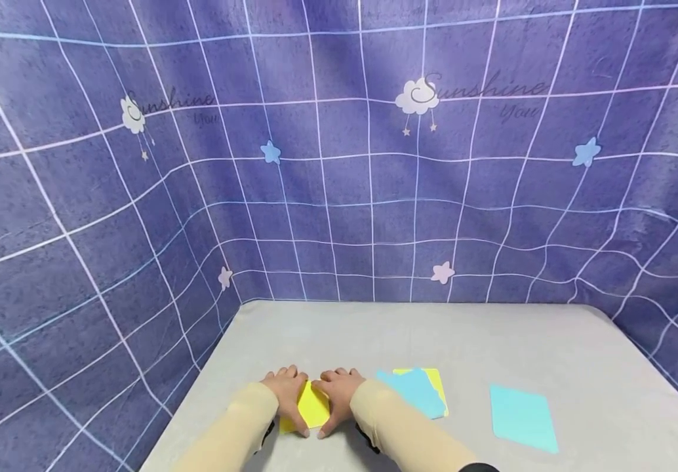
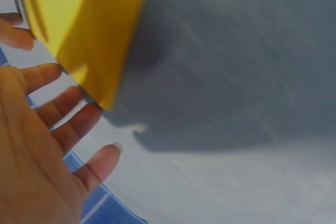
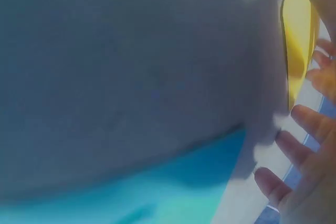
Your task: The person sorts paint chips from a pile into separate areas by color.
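Observation:
A square yellow sheet of paper [image 1: 313,408] lies on the pale table between my two hands. The left hand [image 1: 286,395] touches its left side, thumb toward the near edge. My right hand [image 1: 341,397] meets the right side in mirror fashion, and the thumbs come close together. In the left wrist view, loosely extended fingers [image 2: 68,111] of the left hand lie along the far edge of the yellow paper [image 2: 100,35]. The right wrist view shows spread fingers [image 3: 296,148] beside a sliver of the yellow paper [image 3: 297,35]; the rest is cut off.
Right of my hands, a blue sheet [image 1: 418,391] overlaps another yellow sheet [image 1: 436,377]. A turquoise square sheet [image 1: 523,417] lies farther right. Behind the pale tabletop [image 1: 339,328] hangs a purple-blue gridded curtain [image 1: 339,183], which also covers the left side.

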